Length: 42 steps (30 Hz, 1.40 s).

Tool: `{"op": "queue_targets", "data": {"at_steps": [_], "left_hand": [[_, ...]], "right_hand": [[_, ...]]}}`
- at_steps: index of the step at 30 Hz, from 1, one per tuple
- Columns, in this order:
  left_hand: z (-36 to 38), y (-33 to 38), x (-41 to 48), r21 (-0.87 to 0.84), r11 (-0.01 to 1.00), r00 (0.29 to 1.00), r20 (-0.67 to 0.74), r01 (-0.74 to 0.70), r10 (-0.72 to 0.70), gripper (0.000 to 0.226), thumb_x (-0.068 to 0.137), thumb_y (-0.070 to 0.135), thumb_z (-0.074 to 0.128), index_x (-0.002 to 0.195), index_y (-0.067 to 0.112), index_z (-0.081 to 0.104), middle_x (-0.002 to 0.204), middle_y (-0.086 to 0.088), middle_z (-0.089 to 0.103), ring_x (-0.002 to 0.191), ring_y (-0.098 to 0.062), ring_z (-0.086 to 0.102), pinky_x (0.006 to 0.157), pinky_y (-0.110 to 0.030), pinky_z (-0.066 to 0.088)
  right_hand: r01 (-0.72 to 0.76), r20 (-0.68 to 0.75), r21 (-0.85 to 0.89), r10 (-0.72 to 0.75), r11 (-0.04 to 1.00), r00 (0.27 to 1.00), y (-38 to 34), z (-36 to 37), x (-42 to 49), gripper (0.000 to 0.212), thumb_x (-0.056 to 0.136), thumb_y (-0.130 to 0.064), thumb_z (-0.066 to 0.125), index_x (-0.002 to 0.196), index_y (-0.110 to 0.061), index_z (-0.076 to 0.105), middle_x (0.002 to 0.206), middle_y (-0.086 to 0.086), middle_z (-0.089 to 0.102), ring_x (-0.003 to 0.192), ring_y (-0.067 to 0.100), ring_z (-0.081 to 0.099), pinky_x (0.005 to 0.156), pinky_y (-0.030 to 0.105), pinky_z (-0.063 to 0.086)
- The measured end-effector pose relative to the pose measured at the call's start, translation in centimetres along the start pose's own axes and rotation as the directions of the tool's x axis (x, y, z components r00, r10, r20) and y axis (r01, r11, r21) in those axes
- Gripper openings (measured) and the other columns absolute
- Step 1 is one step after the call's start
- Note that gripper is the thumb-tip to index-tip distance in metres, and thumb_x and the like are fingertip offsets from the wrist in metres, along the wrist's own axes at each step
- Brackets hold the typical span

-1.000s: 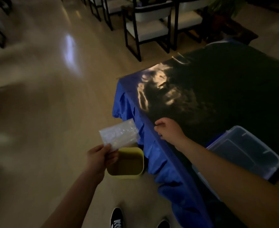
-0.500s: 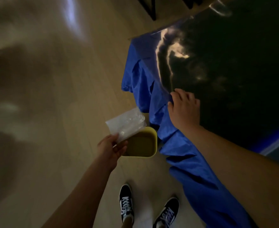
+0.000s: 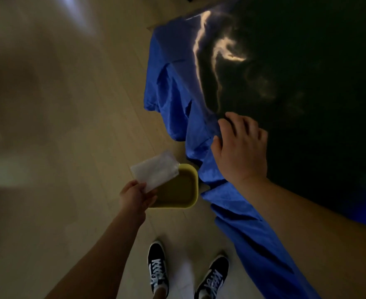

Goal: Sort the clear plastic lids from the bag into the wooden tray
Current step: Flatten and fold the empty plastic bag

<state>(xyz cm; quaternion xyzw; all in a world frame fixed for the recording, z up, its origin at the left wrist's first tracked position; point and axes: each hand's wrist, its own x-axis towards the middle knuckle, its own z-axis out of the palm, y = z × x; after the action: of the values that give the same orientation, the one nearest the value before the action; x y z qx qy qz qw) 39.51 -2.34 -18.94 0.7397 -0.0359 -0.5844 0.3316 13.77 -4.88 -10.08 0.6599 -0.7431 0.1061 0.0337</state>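
My left hand (image 3: 135, 196) pinches a crumpled clear plastic bag (image 3: 156, 170) by its lower corner and holds it over the left rim of a yellow bin (image 3: 194, 186) that stands on the floor. The bag looks flat; I cannot tell whether anything is inside. My right hand (image 3: 242, 147) lies palm down, fingers spread, on the edge of the table where the blue cloth (image 3: 177, 100) meets the dark glossy top (image 3: 307, 83). It holds nothing. No lids and no wooden tray are in view.
The room is dim. The blue cloth hangs in folds down the table's left side, close to the bin. My two black-and-white sneakers (image 3: 158, 270) stand on the pale wooden floor just below the bin.
The view has tilted further down, so the chairs and the clear box have left the frame. My left hand has brought the bag down closer over the yellow bin. My right hand has stayed on the table edge.
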Motion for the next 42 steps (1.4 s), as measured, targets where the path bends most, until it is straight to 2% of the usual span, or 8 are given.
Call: {"op": "queue_targets", "data": {"at_steps": [3, 9, 13, 19, 28, 32, 37, 42], "left_hand": [[0.4, -1.6, 1.4, 0.052, 0.999, 0.999, -0.052, -0.006, 0.009, 0.015, 0.101, 0.002, 0.050, 0.096, 0.013, 0.059, 0.090, -0.013, 0.062, 0.067, -0.028, 0.063, 0.043, -0.027, 0.057], [0.2, -3.9, 3.6, 0.221, 0.974, 0.995, -0.073, -0.047, 0.065, 0.013, 0.100, 0.002, 0.057, 0.090, 0.009, 0.062, 0.087, -0.017, 0.065, 0.068, -0.028, 0.063, 0.059, -0.035, 0.054], [0.2, -4.3, 4.5, 0.299, 0.947, 0.982, -0.106, -0.116, 0.153, 0.004, 0.096, 0.010, 0.069, 0.096, 0.010, 0.066, 0.080, -0.012, 0.068, 0.058, -0.024, 0.063, 0.044, -0.028, 0.053], [0.5, -4.2, 6.1, 0.337, 0.933, 0.983, -0.081, -0.126, 0.162, 0.009, 0.093, 0.009, 0.072, 0.101, 0.007, 0.069, 0.072, -0.014, 0.066, 0.045, -0.022, 0.056, 0.045, -0.026, 0.045], [1.4, -4.5, 8.0, 0.321, 0.942, 0.990, -0.072, -0.093, 0.122, 0.015, 0.094, 0.008, 0.068, 0.107, 0.004, 0.071, 0.085, -0.012, 0.067, 0.062, -0.025, 0.061, 0.053, -0.030, 0.051], [1.6, -4.4, 8.3, 0.330, 0.940, 0.994, -0.025, -0.092, 0.106, 0.030, 0.095, 0.011, 0.070, 0.123, 0.003, 0.067, 0.082, -0.011, 0.069, 0.044, -0.020, 0.062, 0.040, -0.024, 0.051], [1.4, -3.8, 8.7, 0.310, 0.950, 0.998, -0.032, -0.033, 0.045, 0.076, 0.089, 0.020, 0.080, 0.153, 0.015, 0.039, 0.108, -0.009, 0.061, 0.078, -0.033, 0.071, 0.047, -0.031, 0.054], [1.1, -3.7, 9.6, 0.411, 0.907, 0.990, -0.054, -0.097, 0.131, 0.067, 0.089, 0.014, 0.077, 0.148, 0.020, 0.047, 0.126, -0.011, 0.063, 0.094, -0.037, 0.071, 0.056, -0.034, 0.055]], "right_hand": [[0.006, -0.013, 0.016, -0.006, 1.000, 1.000, 0.2, 0.1, 0.0, 0.037, 0.093, -0.040, 0.050, 0.124, -0.021, 0.051, 0.139, 0.008, 0.051, 0.125, 0.032, 0.045, 0.091, 0.049, 0.040], [0.006, -0.015, 0.009, -0.006, 1.000, 1.000, 0.0, 0.1, 0.1, 0.037, 0.092, -0.040, 0.049, 0.123, -0.020, 0.053, 0.139, 0.008, 0.052, 0.125, 0.033, 0.046, 0.089, 0.048, 0.039], [0.002, -0.009, 0.016, -0.002, 1.000, 1.000, 0.0, -0.1, 0.0, 0.038, 0.093, -0.039, 0.049, 0.125, -0.019, 0.053, 0.141, 0.008, 0.051, 0.126, 0.033, 0.045, 0.091, 0.048, 0.038], [0.007, -0.025, -0.001, -0.007, 1.000, 1.000, 0.1, 0.0, 0.0, 0.040, 0.093, -0.040, 0.047, 0.127, -0.018, 0.051, 0.140, 0.008, 0.051, 0.125, 0.033, 0.044, 0.090, 0.047, 0.037], [0.008, -0.031, -0.008, -0.008, 1.000, 0.999, 0.0, 0.2, -0.1, 0.041, 0.093, -0.039, 0.049, 0.128, -0.018, 0.052, 0.140, 0.008, 0.051, 0.125, 0.033, 0.045, 0.090, 0.047, 0.036], [0.007, -0.032, -0.004, -0.007, 1.000, 0.999, -0.1, 0.0, 0.0, 0.041, 0.093, -0.038, 0.050, 0.128, -0.017, 0.052, 0.140, 0.009, 0.052, 0.125, 0.034, 0.045, 0.090, 0.048, 0.038], [0.009, -0.034, -0.013, -0.009, 1.000, 0.999, -0.1, 0.1, 0.0, 0.041, 0.093, -0.038, 0.050, 0.128, -0.017, 0.051, 0.140, 0.009, 0.051, 0.125, 0.034, 0.045, 0.090, 0.048, 0.038], [0.015, -0.039, -0.021, -0.016, 1.000, 0.999, 0.0, 0.4, 0.0, 0.041, 0.093, -0.039, 0.051, 0.128, -0.018, 0.051, 0.141, 0.009, 0.051, 0.125, 0.035, 0.044, 0.089, 0.048, 0.037]]}}
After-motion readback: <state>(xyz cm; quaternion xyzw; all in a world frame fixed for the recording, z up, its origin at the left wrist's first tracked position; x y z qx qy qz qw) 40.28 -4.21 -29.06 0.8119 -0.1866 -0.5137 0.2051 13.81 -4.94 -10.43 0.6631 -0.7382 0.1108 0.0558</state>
